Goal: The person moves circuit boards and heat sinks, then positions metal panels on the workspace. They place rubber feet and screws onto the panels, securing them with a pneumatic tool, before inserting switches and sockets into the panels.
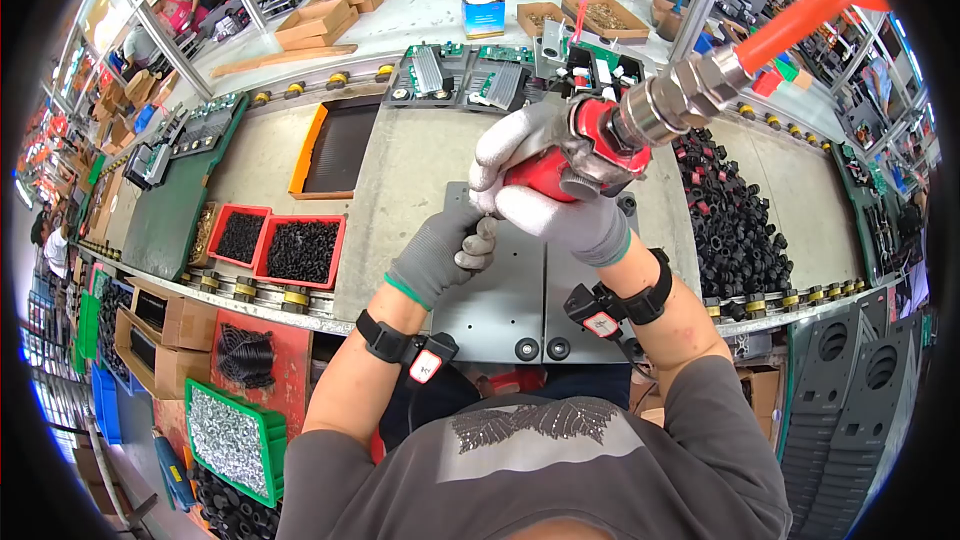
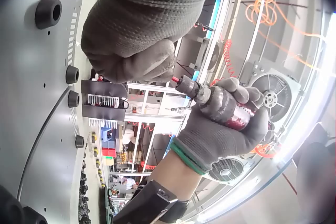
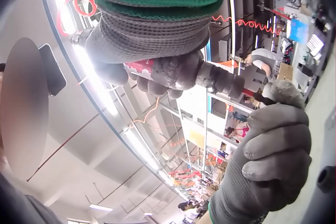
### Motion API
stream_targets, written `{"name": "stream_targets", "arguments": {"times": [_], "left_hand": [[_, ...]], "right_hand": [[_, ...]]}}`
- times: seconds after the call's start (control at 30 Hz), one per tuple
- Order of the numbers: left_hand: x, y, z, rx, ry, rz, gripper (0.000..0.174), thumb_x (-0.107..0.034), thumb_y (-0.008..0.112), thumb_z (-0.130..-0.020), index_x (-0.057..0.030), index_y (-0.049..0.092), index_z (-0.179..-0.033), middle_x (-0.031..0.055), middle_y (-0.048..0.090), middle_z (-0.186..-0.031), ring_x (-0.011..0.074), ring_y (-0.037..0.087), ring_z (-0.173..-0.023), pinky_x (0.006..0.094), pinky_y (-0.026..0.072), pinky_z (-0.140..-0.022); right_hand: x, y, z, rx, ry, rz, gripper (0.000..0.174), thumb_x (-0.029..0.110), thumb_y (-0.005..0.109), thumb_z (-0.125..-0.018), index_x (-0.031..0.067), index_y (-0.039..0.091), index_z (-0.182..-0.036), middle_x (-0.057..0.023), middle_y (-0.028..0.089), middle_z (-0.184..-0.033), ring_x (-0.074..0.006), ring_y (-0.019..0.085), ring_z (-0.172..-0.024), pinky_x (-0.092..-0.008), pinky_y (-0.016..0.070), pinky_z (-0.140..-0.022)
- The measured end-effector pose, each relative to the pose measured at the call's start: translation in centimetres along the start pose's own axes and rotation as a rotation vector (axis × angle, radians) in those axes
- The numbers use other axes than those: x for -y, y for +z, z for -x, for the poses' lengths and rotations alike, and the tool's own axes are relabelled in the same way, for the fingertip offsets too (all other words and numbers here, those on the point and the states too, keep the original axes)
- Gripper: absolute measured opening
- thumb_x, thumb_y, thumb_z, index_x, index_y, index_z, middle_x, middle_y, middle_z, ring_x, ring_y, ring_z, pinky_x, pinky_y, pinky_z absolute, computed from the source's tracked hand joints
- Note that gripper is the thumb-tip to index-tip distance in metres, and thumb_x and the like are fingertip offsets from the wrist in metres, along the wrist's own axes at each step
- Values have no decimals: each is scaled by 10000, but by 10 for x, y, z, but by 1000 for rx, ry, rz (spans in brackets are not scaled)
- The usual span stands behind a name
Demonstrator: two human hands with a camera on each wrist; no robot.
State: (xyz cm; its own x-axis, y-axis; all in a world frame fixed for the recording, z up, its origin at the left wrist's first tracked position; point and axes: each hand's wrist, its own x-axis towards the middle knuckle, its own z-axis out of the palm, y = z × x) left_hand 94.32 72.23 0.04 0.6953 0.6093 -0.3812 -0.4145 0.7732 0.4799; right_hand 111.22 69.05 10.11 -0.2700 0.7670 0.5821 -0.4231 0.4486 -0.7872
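Observation:
The gloved right hand (image 1: pixel 560 210) grips a red and metal air screwdriver (image 1: pixel 600 140) with an orange hose at its end. At the tool's tip, the gloved left hand (image 1: pixel 450 250) pinches the bit end between thumb and curled fingers. In the left wrist view the tool's dark chuck (image 2: pixel 188 85) points at the left hand (image 2: pixel 142 35), with a short red piece (image 2: pixel 175 79) between. The right wrist view shows the left hand (image 3: pixel 278 150) holding a dark tip by the red shaft. Below both hands lie grey metal panels (image 1: pixel 490 290) with round black feet.
Red bins of small black parts (image 1: pixel 303 248) and an orange-edged tray (image 1: pixel 340 150) stand left. A heap of black parts (image 1: pixel 735 220) lies right. Circuit board assemblies (image 1: pixel 460 75) sit at the back. Against the workbench's left front is a green bin of metal pieces (image 1: pixel 235 440).

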Motion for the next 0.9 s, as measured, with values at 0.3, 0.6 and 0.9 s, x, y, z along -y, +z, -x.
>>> {"name": "stream_targets", "arguments": {"times": [0.3,0.6,0.9], "left_hand": [[6,-5,2,25,60,-147,252,-307,507,-1016,-88,523,-891,2,513,-628,67,394,-444,187,288,-340],[16,-31,34,-657,288,-1724,500,-450,770,-778,-163,639,-1166,36,635,-744,193,667,-741,339,504,-666],[-24,-45,-14,-706,461,-1600,389,-370,736,-818,-220,691,-1175,43,621,-687,198,621,-649,350,485,-634]], "right_hand": [[-2,0,-2,-3,18,17,299,-112,651,-729,32,616,-989,-43,652,-866,-115,642,-819,-280,540,-747],[-18,-13,-9,-54,-33,-7,257,-72,642,-757,23,600,-993,-46,646,-886,-122,635,-819,-282,532,-726],[-72,-13,-36,-187,56,20,262,-32,698,-761,15,638,-1012,-17,659,-919,-93,624,-848,-263,525,-766]]}}
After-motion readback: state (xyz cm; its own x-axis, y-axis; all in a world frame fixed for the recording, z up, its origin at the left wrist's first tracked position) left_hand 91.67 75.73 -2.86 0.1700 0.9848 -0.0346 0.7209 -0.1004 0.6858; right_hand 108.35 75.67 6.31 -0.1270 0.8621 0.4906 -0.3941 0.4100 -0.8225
